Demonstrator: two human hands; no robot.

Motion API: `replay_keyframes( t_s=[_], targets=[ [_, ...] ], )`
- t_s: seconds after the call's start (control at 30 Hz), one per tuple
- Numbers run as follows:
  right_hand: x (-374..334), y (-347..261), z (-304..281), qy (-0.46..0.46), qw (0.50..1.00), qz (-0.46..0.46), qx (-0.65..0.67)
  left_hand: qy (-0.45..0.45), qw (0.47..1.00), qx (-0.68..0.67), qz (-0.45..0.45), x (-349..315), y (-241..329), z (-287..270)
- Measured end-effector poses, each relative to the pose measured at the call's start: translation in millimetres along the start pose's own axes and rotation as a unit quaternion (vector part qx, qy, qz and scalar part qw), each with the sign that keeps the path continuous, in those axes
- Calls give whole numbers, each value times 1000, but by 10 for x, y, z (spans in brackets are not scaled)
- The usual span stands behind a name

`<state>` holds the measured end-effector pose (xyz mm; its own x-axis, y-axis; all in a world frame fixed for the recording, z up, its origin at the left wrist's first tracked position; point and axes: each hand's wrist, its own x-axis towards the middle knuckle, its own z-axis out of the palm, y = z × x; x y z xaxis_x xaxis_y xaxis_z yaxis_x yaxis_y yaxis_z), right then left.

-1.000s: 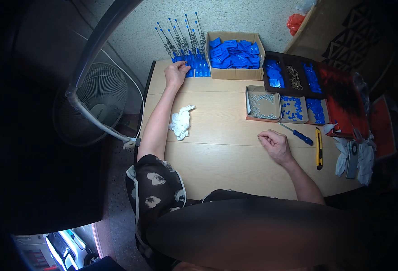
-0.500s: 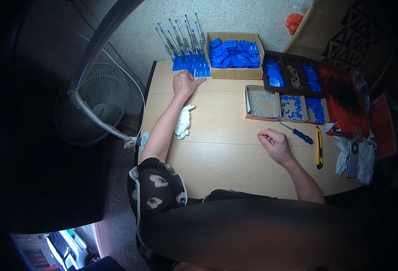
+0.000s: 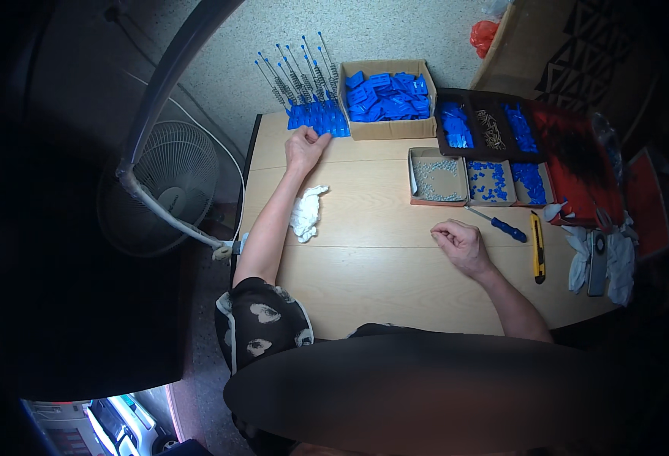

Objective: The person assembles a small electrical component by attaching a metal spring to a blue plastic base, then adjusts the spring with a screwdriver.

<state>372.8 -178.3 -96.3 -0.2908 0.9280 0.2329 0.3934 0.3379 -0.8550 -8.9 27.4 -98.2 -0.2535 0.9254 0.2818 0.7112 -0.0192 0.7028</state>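
Note:
My left hand (image 3: pixel 305 150) reaches to the front edge of a row of blue plastic blocks (image 3: pixel 317 119) at the back left. Its fingers curl inward with the thumb close to them; whatever they grip is hidden. Thin metal rods with coil springs and blue tips (image 3: pixel 301 76) stand up out of the blocks, leaning a little left. My right hand (image 3: pixel 460 245) rests on the table at the right, fingers bent and pinched together, and I cannot make out anything in them. Beside it lies a screwdriver (image 3: pixel 508 229) with a blue handle.
A carton (image 3: pixel 390 131) of blue plastic pieces stands behind, beside a dark tray (image 3: pixel 463 151) of blue parts and brass-coloured pins. Small boxes (image 3: pixel 438 202) hold grey and blue bits. A yellow utility knife (image 3: pixel 538 251), a crumpled white cloth (image 3: pixel 306 215) and a fan (image 3: pixel 169 182) are around.
My left thumb, which stuck out to the right, has drawn in toward the fingers at the blocks' front edge. My right hand stays in place. The view has shifted slightly.

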Motion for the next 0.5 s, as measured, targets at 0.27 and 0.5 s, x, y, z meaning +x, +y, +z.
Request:
replay_keyframes(
  t_s=[0.27, 0.5],
  targets=[
    [104, -89, -90, -4, 1000, 3, 8, 77, 994, 70, -35, 703, -706, -203],
    [302, -9, -71, -5, 1000, 8, 5, -41, 982, 168, -69, 1066, -708, 11]
  ],
)
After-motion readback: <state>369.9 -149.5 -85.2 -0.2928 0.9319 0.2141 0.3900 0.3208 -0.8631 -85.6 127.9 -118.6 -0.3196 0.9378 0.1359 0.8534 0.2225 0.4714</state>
